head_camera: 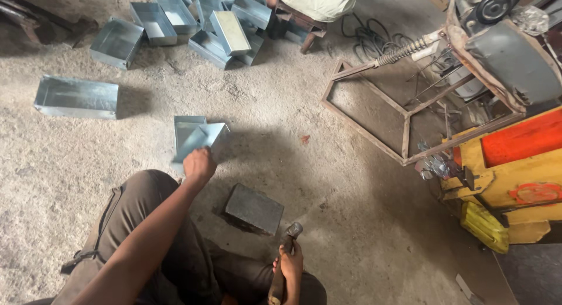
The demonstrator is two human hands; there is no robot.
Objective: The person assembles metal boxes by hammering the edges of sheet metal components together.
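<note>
Rough, dusty concrete floor (pixel 281 106) fills the view, with a person seated low on it, one knee in dark trousers at 7 o'clock. Their left hand (pixel 199 164) reaches out near the centre and is closed on the near edge of a galvanised sheet-metal tray (pixel 193 135), which sits tilted on the floor just beyond the knuckles. The right hand (pixel 290 264), at 6 o'clock, is wrapped tight around the handle of a hammer (pixel 288 240) whose head points up toward a dark steel block (pixel 254 208) lying on the floor between the two hands. The tray looks thin and light, stiff along its folds but easy to dent, and its cut edges are likely sharp; a folded rim or corner seems the safest place to hold it. One more tray (pixel 76 97) lies alone at 10 o'clock, and a pile of finished trays (pixel 199 21) sits at 12 o'clock beside another person in a pale garment (pixel 316 0). At 3 o'clock stands a rusty angle-iron frame (pixel 374 117) with a spring, joined to a yellow and orange machine (pixel 515 164).
</note>
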